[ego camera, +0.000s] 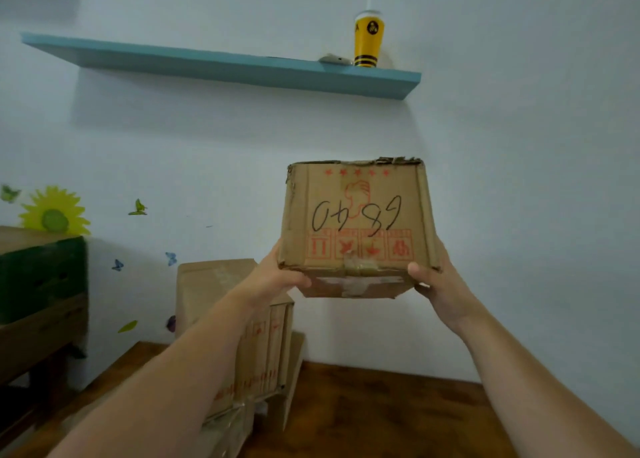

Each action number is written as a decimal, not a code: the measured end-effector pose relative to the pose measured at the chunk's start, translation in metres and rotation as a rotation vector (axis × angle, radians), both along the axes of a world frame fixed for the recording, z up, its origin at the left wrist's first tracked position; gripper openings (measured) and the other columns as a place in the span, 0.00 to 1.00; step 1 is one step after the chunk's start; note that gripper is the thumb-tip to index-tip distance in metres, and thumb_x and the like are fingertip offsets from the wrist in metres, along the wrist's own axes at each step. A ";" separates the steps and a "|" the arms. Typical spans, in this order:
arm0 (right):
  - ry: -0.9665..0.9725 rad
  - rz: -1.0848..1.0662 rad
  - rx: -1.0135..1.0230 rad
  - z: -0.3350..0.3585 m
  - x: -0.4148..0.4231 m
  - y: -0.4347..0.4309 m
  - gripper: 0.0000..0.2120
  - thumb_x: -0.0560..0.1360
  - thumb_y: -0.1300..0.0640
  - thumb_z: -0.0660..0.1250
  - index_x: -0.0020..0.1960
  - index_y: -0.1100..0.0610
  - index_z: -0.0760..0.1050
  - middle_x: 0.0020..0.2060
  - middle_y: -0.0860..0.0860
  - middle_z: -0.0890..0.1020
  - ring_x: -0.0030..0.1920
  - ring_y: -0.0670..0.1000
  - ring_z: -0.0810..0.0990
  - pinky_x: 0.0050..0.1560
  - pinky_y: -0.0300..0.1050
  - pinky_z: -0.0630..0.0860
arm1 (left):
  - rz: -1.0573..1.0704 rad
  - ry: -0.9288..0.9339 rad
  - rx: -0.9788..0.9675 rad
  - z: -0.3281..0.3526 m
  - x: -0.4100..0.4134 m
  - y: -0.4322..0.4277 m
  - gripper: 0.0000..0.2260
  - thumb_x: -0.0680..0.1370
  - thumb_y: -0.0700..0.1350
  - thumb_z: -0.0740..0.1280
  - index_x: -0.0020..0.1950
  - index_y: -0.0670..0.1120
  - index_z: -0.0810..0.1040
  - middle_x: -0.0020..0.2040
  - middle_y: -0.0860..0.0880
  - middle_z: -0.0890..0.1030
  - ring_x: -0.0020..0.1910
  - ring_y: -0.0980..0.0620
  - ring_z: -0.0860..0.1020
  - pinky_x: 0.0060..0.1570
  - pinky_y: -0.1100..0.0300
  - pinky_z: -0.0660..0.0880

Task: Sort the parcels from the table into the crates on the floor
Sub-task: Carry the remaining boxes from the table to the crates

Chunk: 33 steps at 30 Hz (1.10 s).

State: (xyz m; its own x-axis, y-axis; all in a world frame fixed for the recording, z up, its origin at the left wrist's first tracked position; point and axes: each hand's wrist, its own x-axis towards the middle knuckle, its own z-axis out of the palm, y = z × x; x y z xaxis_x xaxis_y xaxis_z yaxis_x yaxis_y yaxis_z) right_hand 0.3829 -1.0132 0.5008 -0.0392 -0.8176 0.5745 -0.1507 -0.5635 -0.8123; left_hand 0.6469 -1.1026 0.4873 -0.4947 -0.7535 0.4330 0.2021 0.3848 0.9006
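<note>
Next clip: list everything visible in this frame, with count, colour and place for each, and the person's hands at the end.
held cardboard box: 1, brown with red print and black handwritten marks, raised in front of the wall, centre right
cardboard box on table: 1, brown with red print, by the wall, partly behind the left arm
wooden table: 1, dark brown, bottom of frame
wall shelf: 1, teal, upper wall
cup with straw: 1, yellow and black, right end of shelf
small grey object: 1, beside the cup; cannot identify
sunflower sticker: 1, yellow, left wall
butterfly stickers: several, green and blue, lower left wall
left hand: grip on box's lower left
right hand: grip on box's lower right
</note>
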 end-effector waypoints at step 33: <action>-0.025 -0.394 0.317 -0.062 -0.025 0.011 0.35 0.68 0.52 0.75 0.70 0.48 0.61 0.52 0.45 0.81 0.47 0.46 0.83 0.41 0.42 0.78 | 0.180 -0.100 0.294 -0.067 -0.034 0.007 0.17 0.71 0.53 0.72 0.59 0.54 0.76 0.49 0.53 0.84 0.48 0.53 0.81 0.41 0.58 0.72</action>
